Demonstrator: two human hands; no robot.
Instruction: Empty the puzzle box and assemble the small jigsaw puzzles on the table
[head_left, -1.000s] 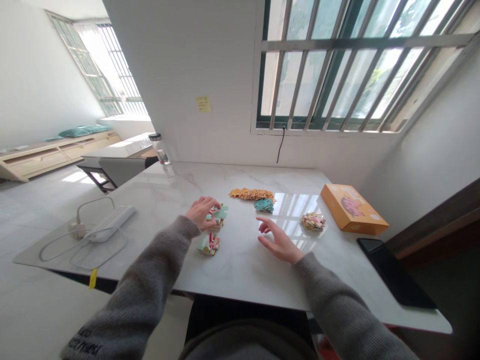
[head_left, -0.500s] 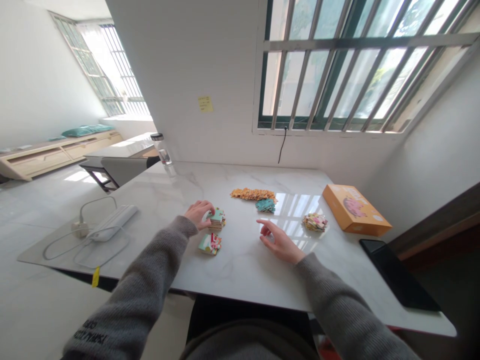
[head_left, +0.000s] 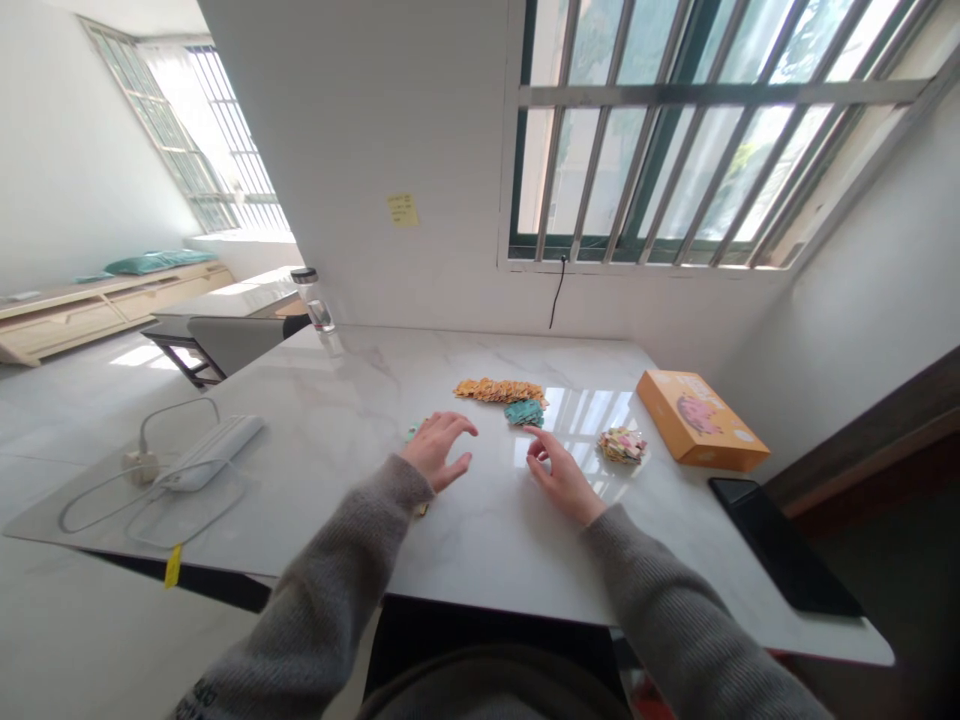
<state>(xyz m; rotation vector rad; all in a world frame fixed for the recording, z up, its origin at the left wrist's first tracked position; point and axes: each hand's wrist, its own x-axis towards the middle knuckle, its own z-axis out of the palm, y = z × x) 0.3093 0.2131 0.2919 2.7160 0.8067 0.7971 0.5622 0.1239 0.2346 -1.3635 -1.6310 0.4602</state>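
My left hand (head_left: 442, 450) hovers over the left part of the table with fingers apart and nothing in them. It hides most of the stacked puzzle pieces (head_left: 412, 433) beneath it; only small edges show. My right hand (head_left: 559, 475) is to its right, fingers loosely curved with a gap at the thumb, holding nothing. Just beyond my right fingertips lies a small pile of teal puzzle pieces (head_left: 523, 413). Behind that stretches a long row of orange puzzle pieces (head_left: 499, 391). A pile of pink and cream pieces (head_left: 622, 445) sits farther right.
An orange box (head_left: 701, 420) and a black tablet-like slab (head_left: 780, 545) lie along the right side of the white marbled table (head_left: 480, 560). A white power strip (head_left: 214, 455) with looped cable is at left. A clear bottle (head_left: 315, 300) stands near the back-left corner.
My left hand has left the puzzle stack it was touching and moved right, its fingers spreading. My right hand has barely moved. The view has shifted slightly.
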